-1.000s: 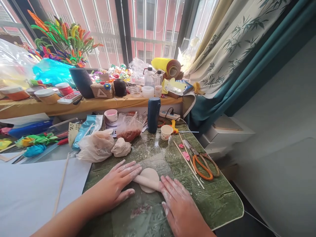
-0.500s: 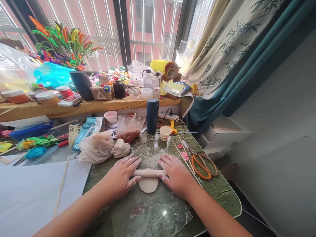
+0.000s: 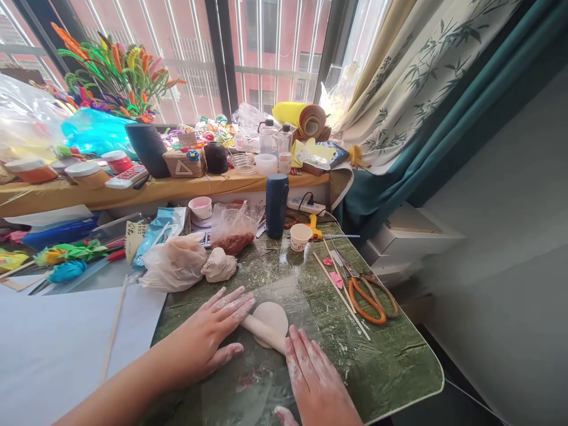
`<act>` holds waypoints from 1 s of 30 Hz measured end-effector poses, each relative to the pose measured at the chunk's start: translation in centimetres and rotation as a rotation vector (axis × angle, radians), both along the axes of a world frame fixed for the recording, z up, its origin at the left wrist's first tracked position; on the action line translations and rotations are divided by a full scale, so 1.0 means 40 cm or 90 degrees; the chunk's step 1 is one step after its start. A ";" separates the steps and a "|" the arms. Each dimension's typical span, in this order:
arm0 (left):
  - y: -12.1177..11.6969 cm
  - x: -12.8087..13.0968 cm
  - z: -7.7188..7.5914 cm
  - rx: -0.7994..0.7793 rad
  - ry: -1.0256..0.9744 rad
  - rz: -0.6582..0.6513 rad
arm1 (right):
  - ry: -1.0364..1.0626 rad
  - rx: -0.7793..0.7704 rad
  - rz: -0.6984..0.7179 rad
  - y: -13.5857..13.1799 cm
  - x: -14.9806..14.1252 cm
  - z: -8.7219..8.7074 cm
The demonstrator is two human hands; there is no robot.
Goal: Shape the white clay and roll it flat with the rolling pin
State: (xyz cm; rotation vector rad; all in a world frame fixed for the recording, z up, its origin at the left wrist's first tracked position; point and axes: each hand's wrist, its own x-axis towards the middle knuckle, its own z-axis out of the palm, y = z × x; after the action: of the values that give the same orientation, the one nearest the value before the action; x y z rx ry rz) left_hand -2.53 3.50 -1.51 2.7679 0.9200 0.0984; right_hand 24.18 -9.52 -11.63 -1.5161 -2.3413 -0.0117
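A pale rolling pin (image 3: 266,333) lies slantwise across a round, flat piece of off-white clay (image 3: 277,318). Both rest on a clear sheet (image 3: 290,291) on the green table. My left hand (image 3: 219,325), fingers stretched out and thumb apart, lies on the pin's left end. On the lower right end rests my right hand (image 3: 313,373), its fingers straight and flat. White powder coats the fingers of both. A lump of the same pale clay (image 3: 219,265) sits beyond my left hand, beside a crumpled plastic bag (image 3: 175,263).
Scissors with orange handles (image 3: 367,299) and thin wooden sticks (image 3: 339,293) lie at the right. A paper cup (image 3: 300,238), a dark blue cylinder (image 3: 277,207) and a bag of reddish-brown material (image 3: 235,234) stand farther back. White paper (image 3: 66,337) covers the left side.
The pin went forward over the clay, then came back toward me, its right end turning nearer. My right hand moved forward and back with it; my left hand shifted less.
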 end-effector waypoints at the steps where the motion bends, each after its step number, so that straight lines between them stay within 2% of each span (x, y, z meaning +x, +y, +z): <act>1: 0.003 0.001 0.000 -0.001 0.001 0.000 | 0.001 0.001 -0.002 0.000 0.000 -0.001; 3: 0.011 0.007 -0.007 0.004 0.002 0.005 | -0.002 -0.015 0.001 0.016 0.014 0.019; 5: 0.021 0.019 -0.018 0.017 0.000 0.023 | -0.014 -0.057 0.019 0.053 0.040 0.061; 8: 0.027 0.042 -0.036 0.046 0.003 0.068 | -0.029 -0.126 0.037 0.134 0.081 0.134; 11: 0.008 0.054 -0.044 0.071 0.025 0.120 | -0.037 -0.164 0.046 0.219 0.107 0.178; 15: -0.062 0.040 -0.046 0.098 0.040 0.131 | -0.039 -0.165 0.021 0.283 0.117 0.177; 18: -0.119 0.027 -0.053 0.141 0.035 0.152 | -0.017 -0.161 0.031 0.292 0.115 0.163; 21: -0.160 0.029 -0.064 0.160 0.013 0.166 | -0.012 -0.166 0.056 0.294 0.109 0.165; 26: -0.181 0.047 -0.059 0.160 0.017 0.132 | -0.020 -0.221 0.081 0.297 0.108 0.197; 30: -0.183 0.047 -0.032 0.195 0.036 0.110 | -0.027 -0.238 0.062 0.248 0.124 0.186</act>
State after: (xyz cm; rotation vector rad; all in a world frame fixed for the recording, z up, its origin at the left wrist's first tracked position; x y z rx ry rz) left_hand -0.66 -3.83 -2.77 2.9730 1.2529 0.2065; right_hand 29.15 0.41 -4.17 -1.5716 -2.5533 0.4438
